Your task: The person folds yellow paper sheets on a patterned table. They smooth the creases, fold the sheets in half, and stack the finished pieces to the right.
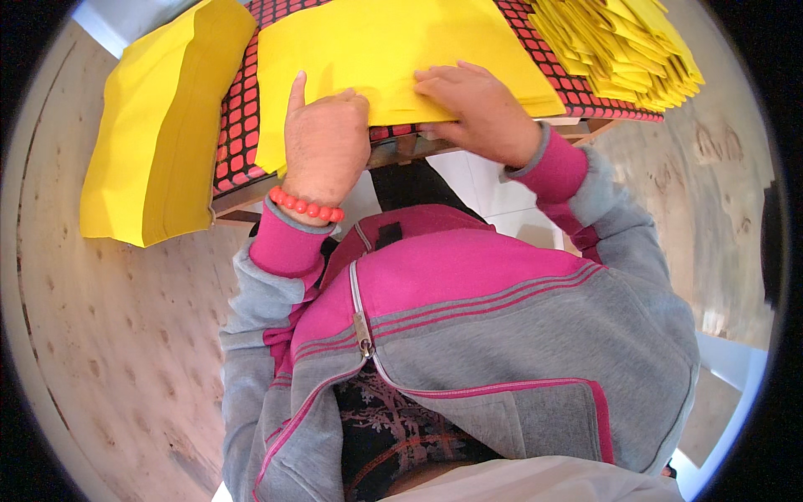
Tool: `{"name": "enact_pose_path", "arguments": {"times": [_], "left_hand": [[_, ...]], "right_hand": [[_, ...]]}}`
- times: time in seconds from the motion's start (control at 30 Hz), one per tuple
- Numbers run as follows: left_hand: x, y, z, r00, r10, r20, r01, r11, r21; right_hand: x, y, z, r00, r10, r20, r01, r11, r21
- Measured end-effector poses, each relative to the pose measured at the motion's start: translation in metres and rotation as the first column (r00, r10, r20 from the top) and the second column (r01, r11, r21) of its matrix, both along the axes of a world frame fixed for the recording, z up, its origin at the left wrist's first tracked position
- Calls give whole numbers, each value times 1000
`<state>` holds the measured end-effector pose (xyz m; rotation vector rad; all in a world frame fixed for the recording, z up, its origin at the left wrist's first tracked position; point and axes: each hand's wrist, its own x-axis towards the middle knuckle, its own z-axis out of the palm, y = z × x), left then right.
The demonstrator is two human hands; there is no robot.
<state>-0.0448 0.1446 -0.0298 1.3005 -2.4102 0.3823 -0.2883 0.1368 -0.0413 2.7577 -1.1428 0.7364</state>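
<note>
A stack of yellow sheets lies on a red and black grid mat in front of me. My left hand rests on the near edge of this stack, index finger pointing up, the other fingers curled against the sheets. A coral bead bracelet circles that wrist. My right hand lies flat on the near right corner of the same stack, fingers pressing the top sheet, thumb under the edge.
A thick pile of yellow sheets hangs over the table's left end. A fanned heap of folded yellow pieces sits at the right. The wooden table edge is near my body. Patterned beige floor lies around.
</note>
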Motion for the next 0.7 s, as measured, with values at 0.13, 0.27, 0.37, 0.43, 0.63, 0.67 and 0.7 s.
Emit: {"name": "enact_pose_path", "arguments": {"times": [0.13, 0.27, 0.37, 0.43, 0.63, 0.67, 0.7], "left_hand": [[19, -2, 1, 1000, 9, -13, -8, 998, 55], [52, -8, 3, 990, -40, -132, 48, 997, 58], [82, -20, 7, 957, -80, -279, 157, 951, 267], [100, -32, 8, 909, 48, -414, 186, 842, 506], [111, -62, -7, 520, 351, -779, 369, 730, 575], [109, -65, -10, 497, 355, -792, 359, 747, 560], [107, -67, -11, 474, 365, -801, 356, 753, 553]], "right_hand": [[-55, -15, 0, 999, 45, 28, -48, 995, 88], [-105, -26, 3, 989, 6, 151, -41, 972, 230], [-124, -40, 10, 960, -17, 280, -107, 901, 420], [-134, -50, 20, 949, -55, 311, -154, 780, 607], [-138, -80, 15, 898, -208, 388, -57, 819, 571], [-136, -83, 9, 874, -249, 417, -19, 840, 542], [-134, -86, 4, 849, -320, 420, 55, 844, 533]]}}
